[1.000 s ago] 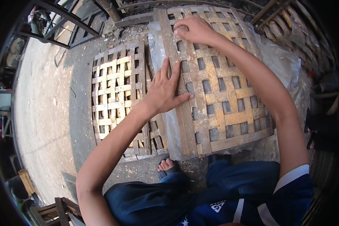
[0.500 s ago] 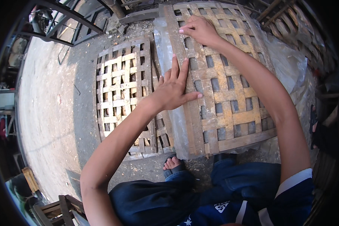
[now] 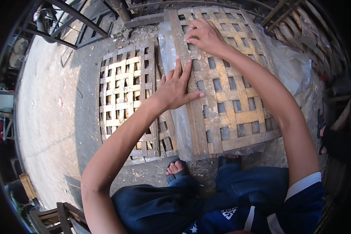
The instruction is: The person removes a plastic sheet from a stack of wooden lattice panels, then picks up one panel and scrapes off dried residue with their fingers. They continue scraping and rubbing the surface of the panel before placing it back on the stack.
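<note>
A large woven lattice panel of flat, yellowish-brown strips lies before me with a plain wooden edge on its left. My left hand rests on that edge, palm down, fingers spread and thumb out to the right. Farther up, my right hand is at the panel's far left part. Its thumb and fingers are pinched together by the edge; anything between them is too small to make out. Clear plastic sheeting shows under the panel and sticks out on both sides.
To the left, a smaller lattice panel lies on top of another. A dark metal frame stands at the far left, a wooden crate at the lower left. Another person's foot shows at the right. My sandalled foot is near the panels.
My right hand has come slightly nearer along the panel's left edge, its fingers still pinched. My left hand stays flat on the edge. The whole view has shifted a little.
</note>
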The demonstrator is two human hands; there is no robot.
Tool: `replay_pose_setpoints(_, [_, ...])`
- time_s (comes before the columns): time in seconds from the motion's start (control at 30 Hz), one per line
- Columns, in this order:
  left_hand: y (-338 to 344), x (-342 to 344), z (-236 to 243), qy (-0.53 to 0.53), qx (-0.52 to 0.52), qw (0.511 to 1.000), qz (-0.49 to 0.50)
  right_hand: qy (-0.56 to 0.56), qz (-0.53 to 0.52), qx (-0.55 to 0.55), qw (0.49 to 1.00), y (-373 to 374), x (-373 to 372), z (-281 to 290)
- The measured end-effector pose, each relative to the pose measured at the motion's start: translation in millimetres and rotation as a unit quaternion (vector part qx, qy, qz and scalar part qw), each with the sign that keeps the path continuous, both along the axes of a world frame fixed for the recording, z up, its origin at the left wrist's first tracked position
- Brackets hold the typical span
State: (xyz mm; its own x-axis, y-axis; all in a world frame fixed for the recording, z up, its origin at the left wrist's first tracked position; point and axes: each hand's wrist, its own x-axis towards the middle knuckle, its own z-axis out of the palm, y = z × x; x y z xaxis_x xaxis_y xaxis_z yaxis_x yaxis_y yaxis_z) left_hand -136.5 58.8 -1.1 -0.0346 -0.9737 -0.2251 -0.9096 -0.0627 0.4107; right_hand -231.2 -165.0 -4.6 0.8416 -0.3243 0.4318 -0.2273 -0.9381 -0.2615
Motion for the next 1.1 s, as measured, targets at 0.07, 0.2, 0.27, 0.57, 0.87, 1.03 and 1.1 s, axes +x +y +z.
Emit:
replay_pose_setpoints(0.07, [0.5, -0.2, 1.3, 0.002, -0.024, 1.000, -0.006, -0.043, 0.036, -0.059, 0.997, -2.0, -2.0, 6.3])
replay_pose_setpoints(0.2, [14.0, 18.0, -12.6, 0.068, -0.125, 0.990, -0.012, -0.013, 0.073, 0.204, 0.976, 40.2, 5.1, 52.4])
replay_pose_setpoints(0.27, [22.0, 33.6, -19.8, 0.090, -0.172, 0.981, -0.006, 0.041, 0.126, 0.262, 0.956, 74.5, 4.1, 87.6])
replay_pose_setpoints(0.57, [62.1, 154.3, -21.3, -0.192, -0.090, 0.973, 0.092, 0.162, 0.303, 0.167, 0.924, 179.6, -17.8, 55.0])
replay_pose_setpoints(0.87, [29.1, 56.1, 18.2, -0.149, -0.292, 0.943, -0.065, 0.097, -0.004, -0.022, 0.995, 34.7, -60.8, 13.9])
replay_pose_setpoints(1.03, [16.4, 38.0, -12.0, -0.228, -0.186, 0.935, -0.197, 0.103, -0.029, -0.058, 0.993, 9.4, -95.5, -26.3])
replay_pose_setpoints(1.1, [24.5, 133.8, -22.5, -0.253, -0.040, 0.964, 0.073, 0.086, -0.010, -0.063, 0.994, 15.8, -84.1, -26.1])
